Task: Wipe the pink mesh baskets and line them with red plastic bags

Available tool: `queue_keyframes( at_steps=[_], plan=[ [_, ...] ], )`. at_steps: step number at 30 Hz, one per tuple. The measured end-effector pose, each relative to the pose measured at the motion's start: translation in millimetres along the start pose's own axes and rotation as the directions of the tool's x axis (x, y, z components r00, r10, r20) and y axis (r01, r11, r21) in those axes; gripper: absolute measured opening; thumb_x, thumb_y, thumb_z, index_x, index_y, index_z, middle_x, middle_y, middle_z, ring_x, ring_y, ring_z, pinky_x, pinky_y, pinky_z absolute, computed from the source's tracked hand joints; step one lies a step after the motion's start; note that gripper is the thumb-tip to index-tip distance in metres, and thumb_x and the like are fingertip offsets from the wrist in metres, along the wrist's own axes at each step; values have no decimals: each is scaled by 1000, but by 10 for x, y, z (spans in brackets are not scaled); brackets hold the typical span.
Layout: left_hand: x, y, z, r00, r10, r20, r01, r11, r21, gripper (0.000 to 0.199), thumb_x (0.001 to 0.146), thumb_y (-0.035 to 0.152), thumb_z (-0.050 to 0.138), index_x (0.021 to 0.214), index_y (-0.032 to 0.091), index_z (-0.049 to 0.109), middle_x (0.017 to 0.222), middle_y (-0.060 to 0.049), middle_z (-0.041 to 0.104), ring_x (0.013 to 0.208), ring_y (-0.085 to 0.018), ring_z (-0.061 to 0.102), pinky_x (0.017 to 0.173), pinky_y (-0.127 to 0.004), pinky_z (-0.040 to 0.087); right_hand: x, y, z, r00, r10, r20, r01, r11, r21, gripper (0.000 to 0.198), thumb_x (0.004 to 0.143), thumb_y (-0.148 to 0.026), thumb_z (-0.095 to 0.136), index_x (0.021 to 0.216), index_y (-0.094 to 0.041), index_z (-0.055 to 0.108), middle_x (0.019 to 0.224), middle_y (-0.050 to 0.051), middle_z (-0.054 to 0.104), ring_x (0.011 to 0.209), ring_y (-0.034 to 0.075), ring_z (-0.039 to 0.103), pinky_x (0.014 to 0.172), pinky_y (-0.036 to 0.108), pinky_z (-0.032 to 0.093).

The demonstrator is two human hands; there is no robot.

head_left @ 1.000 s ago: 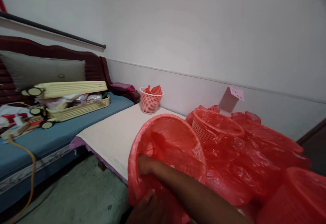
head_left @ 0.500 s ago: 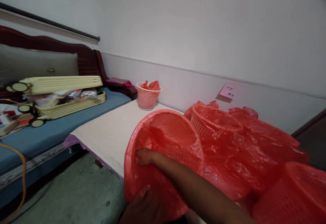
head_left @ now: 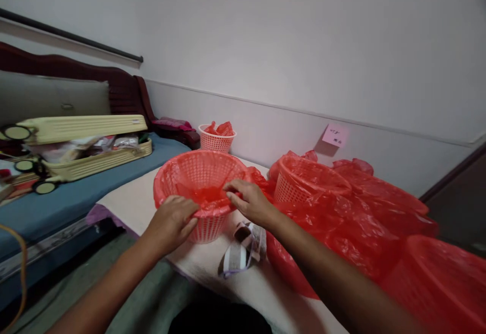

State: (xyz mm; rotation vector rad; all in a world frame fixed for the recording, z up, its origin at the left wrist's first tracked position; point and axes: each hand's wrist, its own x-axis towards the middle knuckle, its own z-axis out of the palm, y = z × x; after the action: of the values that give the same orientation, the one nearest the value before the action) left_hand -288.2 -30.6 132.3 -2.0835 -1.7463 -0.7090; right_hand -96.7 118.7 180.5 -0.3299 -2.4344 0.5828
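A lattice-sided plastic basket (head_left: 205, 230) stands upright on the cloth-covered table, lined with a thin red plastic bag (head_left: 201, 162) whose edge is folded over the rim. My left hand (head_left: 172, 220) is closed on the bag's edge at the near left of the rim, fingers over the top. At the near right, my right hand (head_left: 250, 200) pinches the bag's edge beside the rim. Just below that hand lies a striped grey, brown and white cloth item (head_left: 243, 253); its kind is unclear.
Another basket (head_left: 216, 141) with crumpled red plastic stands behind. To the right are several baskets under red bags (head_left: 341, 227). A pink note (head_left: 334, 134) is on the wall. At left, a half-open yellow suitcase (head_left: 94, 164) lies on a blue bed (head_left: 23, 233).
The basket has gone from tilted towards me to upright on the table. My right hand has come out of its inside to the rim, and my left hand now lies on the near edge.
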Motion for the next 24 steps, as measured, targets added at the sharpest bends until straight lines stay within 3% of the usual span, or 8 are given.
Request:
queue_keyframes(
  at_steps=[3, 6, 9, 11, 13, 15, 19, 24],
  plan=[
    [62, -72, 31, 998, -46, -51, 45, 999, -22, 19, 88, 26, 52, 104, 20, 61, 91, -5, 69, 86, -21, 60, 85, -40, 44, -109, 51, -43, 970, 16, -243, -7, 999, 41, 17, 85, -15, 50, 94, -19, 63, 92, 4, 66, 88, 17, 61, 82, 32, 47],
    [29, 15, 28, 984, -84, -155, 81, 996, -24, 39, 88, 30, 56, 124, 18, 52, 120, -12, 63, 111, -26, 55, 99, -48, 39, -221, 187, -27, 912, 116, -393, -71, 989, 129, 17, 83, -17, 49, 94, -19, 63, 92, 5, 65, 89, 18, 61, 83, 33, 48],
    [-104, 195, -14, 905, -247, -346, 194, 964, -180, 41, 86, 33, 60, 124, 20, 52, 124, -11, 59, 118, -26, 52, 103, -47, 37, -362, 364, 35, 847, 294, -443, -169, 939, 300, 16, 81, -24, 52, 93, -19, 62, 92, 5, 66, 89, 19, 62, 83, 34, 50],
    [-218, 308, -21, 749, -552, -367, 329, 790, -517, 31, 81, 34, 65, 110, 22, 61, 112, -5, 62, 110, -21, 55, 102, -40, 39, -475, 461, 105, 788, 456, -414, -255, 853, 454, 18, 78, -29, 56, 92, -20, 62, 90, 4, 65, 86, 20, 63, 77, 34, 51],
    [-315, 383, 15, 552, -818, -162, 399, 430, -810, 27, 75, 40, 72, 94, 22, 64, 96, -1, 63, 97, -18, 58, 96, -34, 43, -589, 520, 189, 727, 587, -356, -332, 755, 565, 22, 74, -33, 58, 91, -20, 60, 85, 3, 65, 79, 19, 63, 67, 32, 51],
    [-370, 418, 85, 433, -897, 91, 401, 102, -910, 34, 71, 47, 74, 87, 19, 63, 87, -1, 65, 85, -17, 61, 86, -33, 49, -684, 545, 274, 686, 659, -307, -380, 685, 621, 26, 71, -37, 60, 90, -19, 59, 78, 2, 63, 71, 19, 62, 58, 29, 48],
    [-327, 427, 199, 407, -845, 346, 341, -211, -916, 33, 77, 43, 68, 90, 14, 62, 91, -9, 70, 76, -15, 67, 72, -30, 56, -773, 548, 411, 642, 737, -211, -421, 569, 706, 33, 66, -40, 61, 90, -18, 57, 70, 0, 62, 60, 16, 60, 51, 26, 46],
    [-132, 401, 224, 406, -814, 415, 201, -364, -910, 12, 86, 28, 60, 89, 16, 60, 78, -3, 66, 69, -9, 66, 67, -20, 55, -816, 528, 584, 636, 766, -93, -442, 460, 770, 34, 63, -39, 61, 91, -18, 55, 68, -2, 62, 56, 13, 61, 48, 22, 44]
  ],
)
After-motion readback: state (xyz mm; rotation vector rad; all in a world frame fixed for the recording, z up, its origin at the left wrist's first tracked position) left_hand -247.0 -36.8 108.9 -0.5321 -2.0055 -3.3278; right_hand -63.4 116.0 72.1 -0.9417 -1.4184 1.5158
